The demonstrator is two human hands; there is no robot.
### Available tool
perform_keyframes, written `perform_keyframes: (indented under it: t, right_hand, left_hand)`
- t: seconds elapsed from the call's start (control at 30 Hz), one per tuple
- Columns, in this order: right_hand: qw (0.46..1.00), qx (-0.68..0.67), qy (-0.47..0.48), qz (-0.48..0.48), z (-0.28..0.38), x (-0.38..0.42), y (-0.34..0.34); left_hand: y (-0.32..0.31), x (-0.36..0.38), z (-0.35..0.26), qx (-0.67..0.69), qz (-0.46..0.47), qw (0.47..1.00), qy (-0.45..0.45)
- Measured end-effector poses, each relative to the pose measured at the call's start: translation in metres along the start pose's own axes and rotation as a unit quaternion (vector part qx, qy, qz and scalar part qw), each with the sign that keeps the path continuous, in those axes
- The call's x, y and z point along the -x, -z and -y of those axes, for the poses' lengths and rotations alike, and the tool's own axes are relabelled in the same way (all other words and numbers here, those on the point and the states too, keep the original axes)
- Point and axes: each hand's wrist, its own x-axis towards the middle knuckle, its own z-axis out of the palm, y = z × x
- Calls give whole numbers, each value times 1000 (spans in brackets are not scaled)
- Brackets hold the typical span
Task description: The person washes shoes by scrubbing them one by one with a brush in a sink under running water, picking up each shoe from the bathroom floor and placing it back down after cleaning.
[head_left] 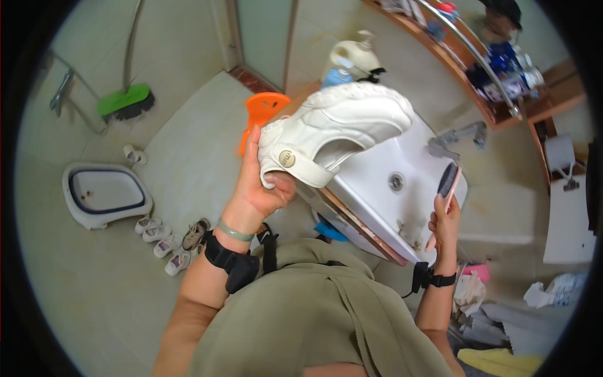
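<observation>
My left hand (267, 185) grips a white clog-style shoe (352, 116) by its heel end, holding it up in front of the sink (370, 182). The shoe lies on its side, with its heel strap and round button facing me and its toe to the right. At the sink's right edge, my right hand (445, 223) is closed around the pink handle of a brush (448, 182), whose dark bristles point up and to the left. The brush and the shoe are apart. The shoe hides part of the basin.
A faucet (458, 139) stands at the basin's far right. Behind the shoe are a pump bottle (353, 56) and an orange stool (264, 108). Several shoes (169, 244) and a folding basin (107, 193) rest on the left floor. A wooden shelf (440, 53) overhangs the upper right.
</observation>
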Motion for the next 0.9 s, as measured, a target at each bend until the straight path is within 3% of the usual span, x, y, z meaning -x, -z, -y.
perform_keyframes:
  t: [0.1,0.17,0.3,0.4,0.47,0.5,0.53,0.57,0.6,0.63,0.67,0.7,0.73,0.77,0.83,0.9]
  right_hand:
    - [1000,5,-17,0,-10,-3,-12]
    - [1000,1,-21,6,-19,-9,-18]
    - [1000,5,-16,5,-28,-16,-33]
    - [997,46,32,-56,-42,-24,-34]
    - [949,161,213,-166,-40,-13,-39]
    - [890,229,340,-199,-55,-27,-28]
    - [810,283,462,-225,-73,-42,-17]
    - [861,313,374,-142,-77,-34,-15]
    - [914,403,16,47,-82,-52,14]
    - [900,429,-5,75,-102,-62,32]
    - [846,444,285,-82,-157,-88,60]
    - [889,358,276,-75,-135,-81,48]
    - [924,361,110,-60,-69,-37,7]
    - [943,284,156,-80,-67,-43,3]
    - [960,217,171,-37,4,11,-72]
    - [965,198,170,28,24,1,-105]
  left_hand:
    - [21,33,-19,42,-41,998,-26]
    - [37,51,-32,106,22,994,-21]
    - [55,80,-54,132,-4,987,-86]
    - [61,94,-64,184,-21,976,-113]
    - [67,102,-69,193,-31,972,-131]
    - [76,102,-71,201,-30,967,-154]
    - [91,101,-73,200,28,968,-146]
    - [101,103,-75,196,83,967,-140]
    - [101,107,-75,206,51,965,-153]
    - [101,107,-74,221,20,961,-163]
    - [108,107,-79,235,25,953,-191]
    - [118,109,-83,222,7,955,-197]
    - [129,112,-81,213,-17,959,-189]
    - [139,115,-83,223,-18,955,-197]
    - [160,118,-87,210,-23,960,-186]
    - [166,106,-81,226,-58,954,-189]
